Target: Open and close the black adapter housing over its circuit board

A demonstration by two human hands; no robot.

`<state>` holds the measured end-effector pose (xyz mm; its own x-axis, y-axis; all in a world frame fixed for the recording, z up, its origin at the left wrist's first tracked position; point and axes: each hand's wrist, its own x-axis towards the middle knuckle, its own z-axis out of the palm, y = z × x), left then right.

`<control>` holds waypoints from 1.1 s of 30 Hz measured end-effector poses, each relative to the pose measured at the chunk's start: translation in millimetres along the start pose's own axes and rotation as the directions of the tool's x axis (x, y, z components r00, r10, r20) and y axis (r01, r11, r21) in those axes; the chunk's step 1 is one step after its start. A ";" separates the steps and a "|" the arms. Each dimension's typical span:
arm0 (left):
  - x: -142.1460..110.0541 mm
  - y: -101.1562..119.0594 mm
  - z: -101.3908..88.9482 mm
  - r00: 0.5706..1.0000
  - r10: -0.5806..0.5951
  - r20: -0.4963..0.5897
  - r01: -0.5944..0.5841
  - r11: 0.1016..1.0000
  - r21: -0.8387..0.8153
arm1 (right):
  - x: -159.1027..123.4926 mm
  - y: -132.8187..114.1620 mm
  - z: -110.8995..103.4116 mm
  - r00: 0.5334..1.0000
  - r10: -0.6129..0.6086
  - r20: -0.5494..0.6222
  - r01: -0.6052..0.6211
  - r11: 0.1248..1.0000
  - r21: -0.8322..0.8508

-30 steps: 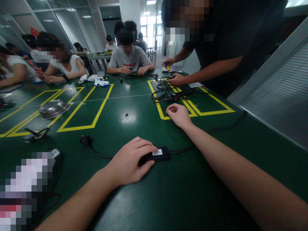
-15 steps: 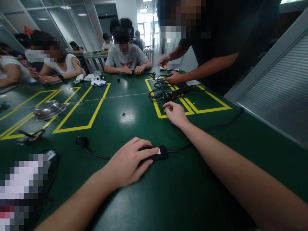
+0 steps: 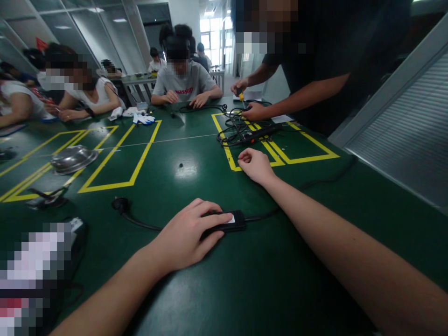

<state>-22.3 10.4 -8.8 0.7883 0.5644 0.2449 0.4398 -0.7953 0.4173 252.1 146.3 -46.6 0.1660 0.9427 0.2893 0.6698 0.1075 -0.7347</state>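
My left hand (image 3: 196, 233) is wrapped over a black inline power cord box (image 3: 238, 220) with a white label, holding it down on the green table (image 3: 266, 289). From the box's left side a cord runs to a black plug (image 3: 120, 204); from its right side a cable (image 3: 257, 217) passes under my right forearm. My right hand (image 3: 255, 164) rests at the near edge of a yellow tape outline, thumb and fingers curled together in a pinch. Whatever may be between those fingertips is too small or hidden to make out.
Tangled black cables (image 3: 233, 130) and a black power strip (image 3: 257, 135) lie ahead of my right hand. A standing co-worker holds a yellow-handled screwdriver (image 3: 241, 95) there. Metal bowl (image 3: 74, 159), metal lid (image 3: 47, 198) and white gloves (image 3: 143, 119) are on the left; others sit opposite.
My right fingertips have drawn closer together. My left hand stays on the box. The seated person opposite has lifted one hand off the table.
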 end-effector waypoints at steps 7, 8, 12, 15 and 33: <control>-1.7 0.4 1.5 1.000 -0.005 -0.014 0.005 1.000 -0.011 | -25.6 -30.3 -21.3 0.977 -0.111 0.180 0.109 0.994 0.019; -1.7 0.7 2.0 1.000 -0.001 -0.018 0.000 1.000 -0.010 | -36.3 -36.2 -27.5 0.964 -0.136 0.227 0.132 0.991 0.034; -0.1 2.1 3.6 1.000 -0.007 -0.026 0.006 0.999 -0.037 | -89.9 -49.4 -55.1 0.761 -0.287 0.582 0.264 0.956 0.127; 1.6 1.1 5.5 0.990 -0.121 -0.077 0.110 0.985 -0.133 | -121.7 -46.7 -72.6 0.752 -0.300 0.587 0.299 0.949 0.103; -1.4 8.3 -12.8 0.960 -0.272 0.071 0.263 0.957 0.122 | -136.5 -37.0 -71.0 0.767 -0.324 0.554 0.360 0.932 0.046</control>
<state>-25.2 5.8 5.5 0.6671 0.7426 0.0595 0.6804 -0.6399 0.3572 256.1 -8.8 -15.3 -0.4902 0.8633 0.1199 0.6504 0.4539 -0.6091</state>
